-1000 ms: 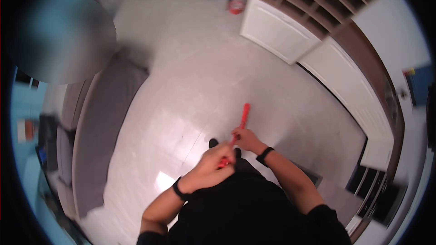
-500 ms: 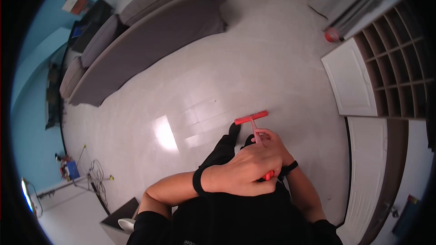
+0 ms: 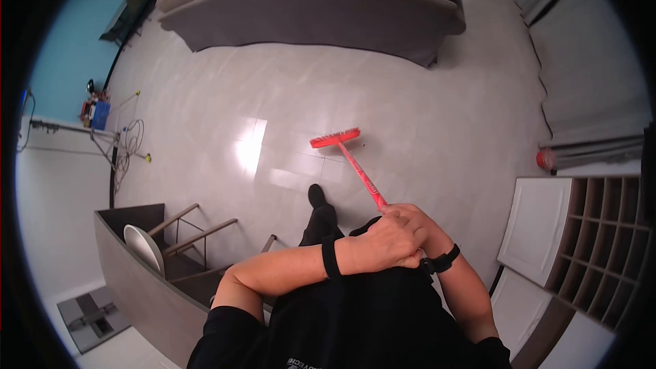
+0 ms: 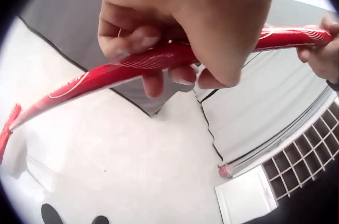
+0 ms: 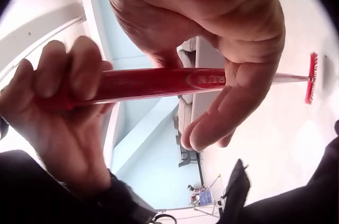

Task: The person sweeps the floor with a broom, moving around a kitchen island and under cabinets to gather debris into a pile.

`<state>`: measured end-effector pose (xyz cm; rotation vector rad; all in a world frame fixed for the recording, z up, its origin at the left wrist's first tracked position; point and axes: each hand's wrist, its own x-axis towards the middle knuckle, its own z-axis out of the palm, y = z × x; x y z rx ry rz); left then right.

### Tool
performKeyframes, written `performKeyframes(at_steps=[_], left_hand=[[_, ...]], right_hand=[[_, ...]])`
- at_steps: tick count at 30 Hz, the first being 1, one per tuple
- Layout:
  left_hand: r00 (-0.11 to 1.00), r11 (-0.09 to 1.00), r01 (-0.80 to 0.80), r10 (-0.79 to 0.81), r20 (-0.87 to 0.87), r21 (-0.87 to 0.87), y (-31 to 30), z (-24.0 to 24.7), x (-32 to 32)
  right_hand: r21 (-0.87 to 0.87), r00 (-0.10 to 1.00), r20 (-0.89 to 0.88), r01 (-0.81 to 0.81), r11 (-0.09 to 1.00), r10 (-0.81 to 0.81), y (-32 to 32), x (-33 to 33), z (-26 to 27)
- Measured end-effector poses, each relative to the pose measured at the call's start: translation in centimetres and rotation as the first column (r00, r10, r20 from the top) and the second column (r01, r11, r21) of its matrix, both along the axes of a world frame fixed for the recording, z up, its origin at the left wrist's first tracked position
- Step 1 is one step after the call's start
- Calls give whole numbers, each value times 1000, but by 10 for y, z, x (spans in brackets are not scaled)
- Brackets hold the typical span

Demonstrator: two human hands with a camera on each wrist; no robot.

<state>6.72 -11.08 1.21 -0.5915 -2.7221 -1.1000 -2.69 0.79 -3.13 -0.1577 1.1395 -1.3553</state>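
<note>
A red broom slants away from the body, its bristled head beyond the person's shoe and close over the floor. Both hands are on its handle. The left hand overlaps the right hand in the head view and hides part of it. In the left wrist view the left hand curls fingers and thumb about the handle. The right wrist view has the right hand bending its fingers round the handle, with the left hand wrapped round the handle's end.
A grey sofa stands ahead. At left are a desk-like unit with slim legs and loose cables. Curtains and a cubby shelf with a white panel line the right.
The head view has swung left, bringing the sofa straight ahead. The broom has turned with the body, and its head now reaches farther from the feet. Both hands have drawn closer together.
</note>
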Motion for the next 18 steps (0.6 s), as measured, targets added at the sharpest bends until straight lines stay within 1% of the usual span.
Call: performKeyframes(at_steps=[1,2,4,5,6,7,8,9,10,11,12,13,14,15,16,17,18], left_hand=[[1000,1000,-27,27,-7,11,-11,-9,3],[999,999,-33,33,-18,9,-24,-18,7],[999,999,-51,51,-7,11,-45,-16,18],[999,996,-41,41,12,81,-60,-14,24],[999,988,-33,31,18,151,-77,-8,26],[999,985,-51,51,6,162,-99,-5,25],[999,928,-53,44,32,370,-123,-2,27],[998,824,-57,28,59,563,-146,1,30],[994,693,-111,73,83,712,-168,6,28],[977,775,-209,137,164,597,-200,0,30],[948,834,-302,212,237,462,-231,-10,36],[932,882,-346,284,225,320,-254,-41,40],[914,907,-385,350,207,168,-270,-83,48],[882,900,-428,396,256,82,-282,-121,61],[845,886,-463,444,297,-9,-293,-152,70],[839,880,-475,458,294,-16,-298,-169,76],[878,897,-442,425,221,28,-298,-184,81]], right_hand=[[140,954,291,27,990,-67,-16,1,-6],[150,956,289,3,989,-47,-29,1,-8],[176,953,304,-51,983,-5,-50,5,-3],[189,952,306,-65,980,4,-63,5,-7],[197,957,281,-131,972,72,-76,0,-8],[207,956,252,-202,957,147,-94,-6,-8],[224,954,251,-223,949,165,-108,-4,-7],[127,980,164,-132,983,111,-125,3,8],[13,996,83,-46,999,44,-141,8,15],[303,993,93,-99,948,74,-165,16,-4],[414,964,126,-267,870,236,-173,17,-21],[418,960,131,-280,864,248,-183,21,-19],[421,956,138,-292,859,257,-194,25,-14],[424,952,139,-306,852,273,-206,26,-8],[416,951,173,-305,857,255,-219,24,-1],[402,950,205,-302,864,237,-230,23,8],[397,948,203,-310,864,247,-241,22,15]])
